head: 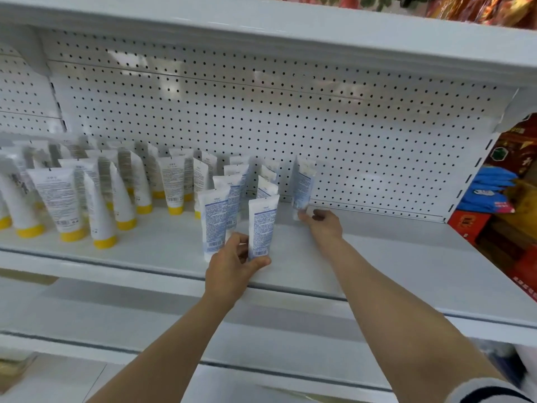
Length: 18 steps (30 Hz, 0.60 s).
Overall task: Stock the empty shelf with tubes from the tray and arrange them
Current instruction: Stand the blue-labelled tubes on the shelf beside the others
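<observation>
A white shelf (377, 257) runs across the view. Several white tubes with yellow caps (69, 205) stand on its left part. Right of them, white tubes with blue print (232, 190) stand cap-down in rows. My left hand (232, 266) grips the base of one blue-print tube (261, 225) near the shelf's front edge, beside another front tube (213, 219). My right hand (322, 223) reaches to the back and holds the cap end of an upright tube (303, 181) against the pegboard. The tray is out of view.
A white pegboard (348, 126) backs the shelf, and another shelf board (290, 33) hangs above. Red boxes and blue packs (494, 193) fill the neighbouring bay on the right. A lower white shelf (145, 324) lies beneath. The shelf's right half is bare.
</observation>
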Available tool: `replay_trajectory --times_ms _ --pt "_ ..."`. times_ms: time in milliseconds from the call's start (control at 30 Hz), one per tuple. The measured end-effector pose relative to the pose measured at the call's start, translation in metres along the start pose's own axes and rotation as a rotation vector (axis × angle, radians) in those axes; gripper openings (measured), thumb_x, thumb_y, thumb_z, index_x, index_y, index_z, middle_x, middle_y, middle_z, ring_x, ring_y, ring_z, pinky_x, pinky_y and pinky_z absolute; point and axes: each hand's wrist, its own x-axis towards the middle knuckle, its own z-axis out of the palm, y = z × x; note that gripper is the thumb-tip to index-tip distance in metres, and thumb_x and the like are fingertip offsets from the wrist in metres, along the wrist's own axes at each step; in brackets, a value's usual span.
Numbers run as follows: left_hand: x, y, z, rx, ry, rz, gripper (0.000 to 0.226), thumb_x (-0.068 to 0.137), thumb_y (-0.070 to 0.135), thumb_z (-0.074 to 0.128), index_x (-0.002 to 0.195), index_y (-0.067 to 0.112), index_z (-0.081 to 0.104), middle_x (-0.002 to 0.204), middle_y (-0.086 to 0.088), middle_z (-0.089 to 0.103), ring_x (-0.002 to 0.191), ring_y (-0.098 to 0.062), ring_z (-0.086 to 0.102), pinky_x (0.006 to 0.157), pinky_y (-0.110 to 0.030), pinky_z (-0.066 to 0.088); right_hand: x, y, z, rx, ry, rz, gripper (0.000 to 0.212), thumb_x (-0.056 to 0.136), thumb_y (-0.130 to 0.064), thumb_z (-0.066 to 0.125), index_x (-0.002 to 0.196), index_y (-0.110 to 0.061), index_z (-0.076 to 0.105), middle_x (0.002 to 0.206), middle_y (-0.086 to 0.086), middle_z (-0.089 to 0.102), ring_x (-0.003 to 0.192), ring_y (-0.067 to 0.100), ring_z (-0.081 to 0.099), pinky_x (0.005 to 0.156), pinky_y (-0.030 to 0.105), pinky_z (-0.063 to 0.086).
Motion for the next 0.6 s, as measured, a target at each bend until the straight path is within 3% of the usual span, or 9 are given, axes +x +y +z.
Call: replay_trajectory --times_ms 100,167,267,333,433,500,600 --pt "0.001 0.001 -0.001 -0.026 -0.034 -0.016 0.042 0.069 0.035 0.085 0.098 0.024 0.058 0.098 0.011 0.072 0.091 -0.008 0.068 0.086 -0.043 0.054 -0.04 -0.005 -0.009 0.116 -0.045 -0.039 0.047 0.075 -0.046 0.081 0.109 -0.016 0.067 0.105 -0.002 0.068 0.092 0.017 0.063 0.086 0.03 0.052" --pt "0.001 0.002 -0.003 -0.042 -0.058 -0.014 0.039 0.07 0.031 0.085 0.096 0.021 0.058 0.094 0.009 0.072 0.088 -0.009 0.068 0.085 -0.042 0.054 -0.072 -0.008 -0.013 0.253 -0.171 -0.08 0.037 0.073 -0.045 0.082 0.098 -0.02 0.07 0.1 -0.001 0.071 0.094 0.016 0.067 0.087 0.031 0.056" --pt "-0.002 0.006 -0.006 -0.081 -0.085 0.027 0.033 0.072 0.022 0.083 0.097 0.018 0.061 0.092 0.005 0.073 0.087 -0.011 0.068 0.082 -0.035 0.055 -0.113 -0.009 -0.01 0.322 -0.413 -0.105 0.035 0.077 -0.036 0.08 0.107 -0.019 0.071 0.108 0.001 0.073 0.106 0.016 0.067 0.091 0.031 0.055" --pt "-0.006 0.009 -0.009 -0.108 -0.111 0.059 0.029 0.074 0.016 0.08 0.099 0.018 0.065 0.091 0.004 0.073 0.087 -0.013 0.068 0.078 -0.028 0.054 -0.132 -0.012 -0.002 0.265 -0.485 -0.125 0.034 0.081 -0.025 0.079 0.113 -0.018 0.069 0.108 -0.002 0.074 0.105 0.013 0.068 0.089 0.026 0.055" --pt "-0.014 0.012 -0.014 -0.089 -0.154 0.098 0.031 0.077 0.017 0.075 0.107 0.018 0.068 0.093 0.006 0.071 0.088 -0.011 0.065 0.075 -0.019 0.048 -0.147 -0.018 0.008 0.195 -0.436 -0.158 0.037 0.081 -0.017 0.079 0.115 -0.016 0.068 0.104 -0.004 0.075 0.098 0.008 0.07 0.078 0.018 0.054" --pt "-0.02 0.01 -0.019 -0.123 -0.143 0.078 0.037 0.079 0.017 0.075 0.114 0.018 0.066 0.099 0.005 0.07 0.093 -0.009 0.064 0.081 -0.022 0.049 -0.152 -0.022 0.014 0.129 -0.372 -0.165 0.036 0.079 -0.018 0.08 0.113 -0.015 0.068 0.1 -0.002 0.075 0.093 0.01 0.07 0.076 0.02 0.055" --pt "-0.033 0.002 -0.029 -0.167 0.078 0.006 0.037 0.075 0.022 0.081 0.104 0.022 0.058 0.088 0.007 0.067 0.081 0.0 0.062 0.076 -0.02 0.049 -0.157 -0.027 0.024 0.052 -0.26 -0.127 0.034 0.075 -0.022 0.083 0.104 -0.017 0.069 0.096 0.0 0.074 0.085 0.015 0.069 0.077 0.028 0.058"
